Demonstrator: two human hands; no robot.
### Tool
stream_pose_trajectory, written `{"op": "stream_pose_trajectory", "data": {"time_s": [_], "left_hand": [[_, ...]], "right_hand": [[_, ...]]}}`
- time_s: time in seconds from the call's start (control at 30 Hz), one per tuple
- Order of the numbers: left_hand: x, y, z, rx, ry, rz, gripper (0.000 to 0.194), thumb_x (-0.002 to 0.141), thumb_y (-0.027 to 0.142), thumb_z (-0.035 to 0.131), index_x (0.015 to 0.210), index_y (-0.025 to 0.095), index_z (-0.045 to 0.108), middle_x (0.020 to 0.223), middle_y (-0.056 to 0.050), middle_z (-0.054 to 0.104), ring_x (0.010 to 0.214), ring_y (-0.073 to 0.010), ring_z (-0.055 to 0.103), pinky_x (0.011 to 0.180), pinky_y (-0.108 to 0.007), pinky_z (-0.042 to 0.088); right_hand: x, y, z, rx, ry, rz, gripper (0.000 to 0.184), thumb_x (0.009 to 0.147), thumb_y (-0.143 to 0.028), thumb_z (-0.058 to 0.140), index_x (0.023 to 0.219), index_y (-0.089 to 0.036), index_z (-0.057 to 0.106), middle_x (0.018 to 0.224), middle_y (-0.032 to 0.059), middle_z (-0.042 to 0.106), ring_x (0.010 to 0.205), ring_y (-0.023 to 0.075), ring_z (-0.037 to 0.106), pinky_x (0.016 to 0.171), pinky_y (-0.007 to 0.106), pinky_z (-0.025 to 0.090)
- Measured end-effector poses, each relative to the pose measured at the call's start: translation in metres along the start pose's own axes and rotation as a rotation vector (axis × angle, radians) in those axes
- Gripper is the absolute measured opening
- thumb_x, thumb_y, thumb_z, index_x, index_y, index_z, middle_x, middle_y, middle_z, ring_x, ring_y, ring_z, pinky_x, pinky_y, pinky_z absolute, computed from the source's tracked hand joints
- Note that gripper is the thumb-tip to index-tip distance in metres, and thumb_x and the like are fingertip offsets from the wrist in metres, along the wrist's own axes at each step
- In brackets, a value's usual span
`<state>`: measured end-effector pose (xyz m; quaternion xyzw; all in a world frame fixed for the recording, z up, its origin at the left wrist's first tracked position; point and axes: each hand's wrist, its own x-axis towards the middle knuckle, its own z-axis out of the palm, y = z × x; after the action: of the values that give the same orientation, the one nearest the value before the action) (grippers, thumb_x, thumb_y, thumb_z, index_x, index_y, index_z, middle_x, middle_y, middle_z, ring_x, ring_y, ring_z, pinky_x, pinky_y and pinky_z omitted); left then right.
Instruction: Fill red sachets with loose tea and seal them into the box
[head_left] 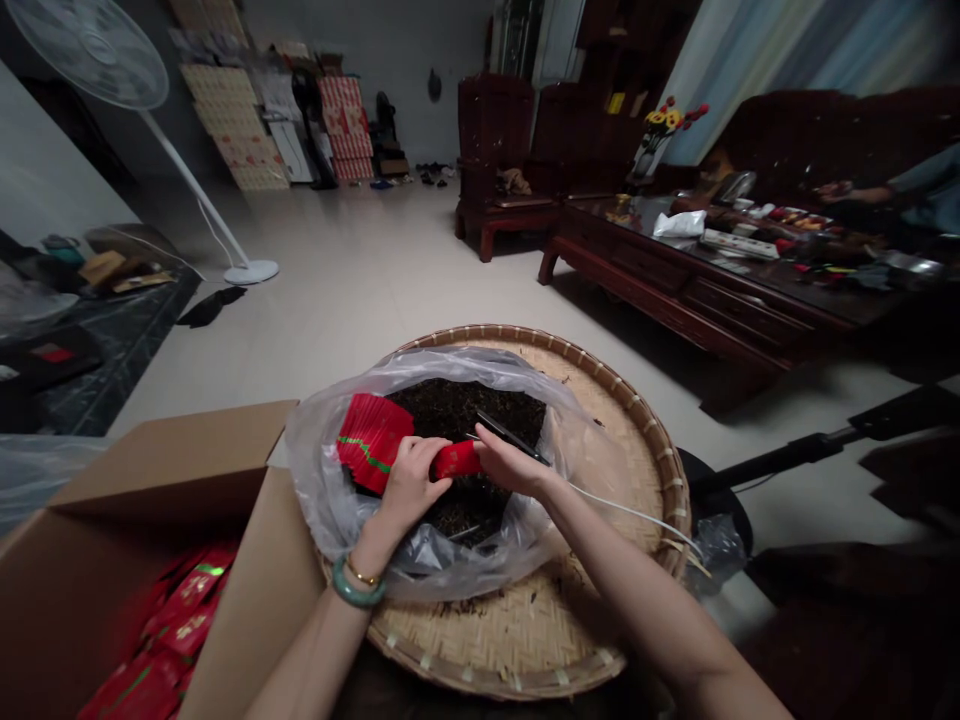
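Observation:
A small red packet (456, 460) is held between my two hands above an opened clear plastic bag (322, 400). My left hand (411, 482), with a green bangle at the wrist, is closed on the packet's left end. My right hand (511, 462) is at its right end, fingers fairly straight and its grip partly hidden. Just behind that hand is a thin dark flat object (510, 435), its kind unclear. Dark loose tea-like leaves (465, 400) fill the bag. A fanned row of red packets (369, 440) lies on them, left of my left hand.
The bag rests on a round woven bamboo tray (525, 645). A cardboard box (172, 450) of red packets stands at left. A white cable (630, 512) crosses the tray. A black stand (787, 455) and wooden table (675, 280) are at right; a fan (251, 271) stands behind.

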<state>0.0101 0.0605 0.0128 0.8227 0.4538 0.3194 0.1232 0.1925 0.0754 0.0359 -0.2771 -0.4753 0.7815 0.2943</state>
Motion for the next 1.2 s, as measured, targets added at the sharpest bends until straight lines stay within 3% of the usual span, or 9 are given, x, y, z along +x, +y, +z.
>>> {"op": "stream_pose_trajectory", "data": {"time_s": [0.07, 0.17, 0.27, 0.4, 0.53, 0.77, 0.93, 1.07, 1.2], "left_hand": [[0.000, -0.003, 0.001, -0.033, 0.032, -0.038, 0.042, 0.066, 0.011, 0.065, 0.106, 0.020, 0.059, 0.101, -0.006, 0.065, 0.092, -0.0241, 0.051, 0.082, -0.040, 0.045], [0.001, -0.008, 0.002, -0.047, 0.110, -0.115, 0.038, 0.064, 0.012, 0.066, 0.101, 0.020, 0.060, 0.098, -0.006, 0.065, 0.092, -0.0246, 0.052, 0.082, -0.039, 0.044], [0.001, -0.014, 0.003, -0.063, 0.198, -0.206, 0.037, 0.064, 0.014, 0.066, 0.100, 0.020, 0.060, 0.096, -0.006, 0.064, 0.088, -0.0240, 0.054, 0.078, -0.037, 0.046], [0.000, -0.017, 0.005, -0.114, 0.253, -0.320, 0.036, 0.065, 0.019, 0.066, 0.100, 0.019, 0.058, 0.094, -0.006, 0.062, 0.079, -0.0208, 0.055, 0.064, -0.031, 0.047], [-0.001, -0.016, 0.007, -0.142, 0.258, -0.379, 0.036, 0.066, 0.025, 0.067, 0.100, 0.018, 0.057, 0.092, -0.005, 0.061, 0.073, -0.0182, 0.055, 0.060, -0.029, 0.046], [-0.001, -0.020, 0.011, -0.177, 0.267, -0.382, 0.036, 0.067, 0.026, 0.066, 0.101, 0.018, 0.057, 0.096, -0.006, 0.061, 0.074, -0.0170, 0.057, 0.058, -0.027, 0.046], [-0.002, -0.021, 0.012, -0.197, 0.271, -0.386, 0.036, 0.067, 0.026, 0.067, 0.100, 0.018, 0.057, 0.096, -0.006, 0.060, 0.076, -0.0174, 0.057, 0.059, -0.027, 0.047], [-0.003, -0.022, 0.013, -0.209, 0.284, -0.377, 0.036, 0.068, 0.027, 0.066, 0.102, 0.018, 0.057, 0.096, -0.006, 0.061, 0.075, -0.0167, 0.057, 0.060, -0.027, 0.048], [-0.003, -0.022, 0.013, -0.221, 0.314, -0.380, 0.036, 0.069, 0.029, 0.066, 0.102, 0.018, 0.057, 0.095, -0.006, 0.061, 0.076, -0.0170, 0.058, 0.059, -0.026, 0.047]], "right_hand": [[-0.004, -0.007, -0.008, -0.017, 0.002, 0.003, 0.071, 0.078, -0.075, 0.035, 0.090, -0.011, 0.065, 0.089, 0.0102, 0.069, 0.099, 0.0237, 0.059, 0.094, 0.039, 0.037], [-0.012, -0.016, -0.025, -0.096, 0.210, -0.005, 0.064, 0.080, -0.071, 0.035, 0.087, -0.014, 0.064, 0.082, 0.0092, 0.068, 0.085, 0.0217, 0.062, 0.081, 0.038, 0.046], [-0.019, -0.014, -0.028, -0.574, 0.356, 0.043, 0.045, 0.071, -0.059, 0.060, 0.087, -0.017, 0.063, 0.083, 0.0068, 0.065, 0.078, 0.0198, 0.060, 0.074, 0.036, 0.047], [-0.019, 0.006, 0.001, -1.360, 0.299, 0.304, 0.073, 0.046, -0.038, 0.084, 0.111, -0.018, 0.056, 0.111, 0.0140, 0.055, 0.094, 0.0297, 0.058, 0.079, 0.040, 0.046], [-0.011, 0.022, 0.025, -1.576, 0.218, 0.354, 0.068, 0.058, -0.027, 0.079, 0.118, -0.016, 0.050, 0.114, 0.0182, 0.050, 0.096, 0.0329, 0.059, 0.074, 0.039, 0.048], [-0.007, 0.031, 0.015, -1.555, 0.232, 0.254, 0.053, 0.061, -0.014, 0.071, 0.111, -0.016, 0.052, 0.111, 0.0117, 0.049, 0.094, 0.0242, 0.057, 0.075, 0.031, 0.045], [-0.002, 0.036, 0.007, -1.317, 0.307, 0.060, 0.032, 0.062, -0.009, 0.065, 0.092, -0.017, 0.059, 0.096, 0.0048, 0.052, 0.081, 0.0165, 0.054, 0.072, 0.027, 0.042], [0.007, 0.040, -0.003, -0.886, 0.419, -0.050, 0.026, 0.059, -0.008, 0.063, 0.082, -0.019, 0.059, 0.075, -0.0026, 0.052, 0.069, 0.0127, 0.050, 0.066, 0.025, 0.042], [0.013, 0.041, -0.006, -0.066, 0.406, 0.087, 0.025, 0.063, -0.017, 0.063, 0.086, -0.019, 0.055, 0.072, -0.0036, 0.056, 0.058, 0.0111, 0.055, 0.053, 0.023, 0.043]]}}
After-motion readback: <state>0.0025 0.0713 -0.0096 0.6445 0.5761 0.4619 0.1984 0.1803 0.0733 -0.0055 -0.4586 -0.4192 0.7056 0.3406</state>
